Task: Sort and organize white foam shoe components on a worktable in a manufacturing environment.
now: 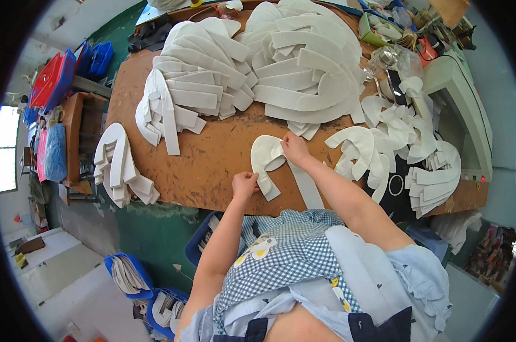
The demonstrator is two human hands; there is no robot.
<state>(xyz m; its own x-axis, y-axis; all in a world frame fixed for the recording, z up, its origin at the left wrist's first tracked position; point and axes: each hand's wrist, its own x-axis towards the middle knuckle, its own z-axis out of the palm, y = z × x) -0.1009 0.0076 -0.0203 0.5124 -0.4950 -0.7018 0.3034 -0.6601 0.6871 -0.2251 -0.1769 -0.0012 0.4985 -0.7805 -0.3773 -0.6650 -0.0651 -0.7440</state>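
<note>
A person in a blue checked apron [286, 256] works at a brown table [212, 159], seen from above. A white curved piece [260, 149], shaped like a horseshoe, lies on the table close to its near edge, in front of the person. The left hand [245, 185] has its thumb and fingers pinched together on the piece's left edge. The right hand [294, 148] pinches the piece at the upper right of its curve. A white strip [307, 188] slants down from beneath the right hand; whether it belongs to the same piece is hard to tell. Two large piles of similar white pieces, one on the left [204, 71] and one on the right [321, 68], fill the far side. A small stack [116, 162] sits at the table's left edge. On the right are loose white shapes [358, 148] and a dark phone [396, 87].
</note>
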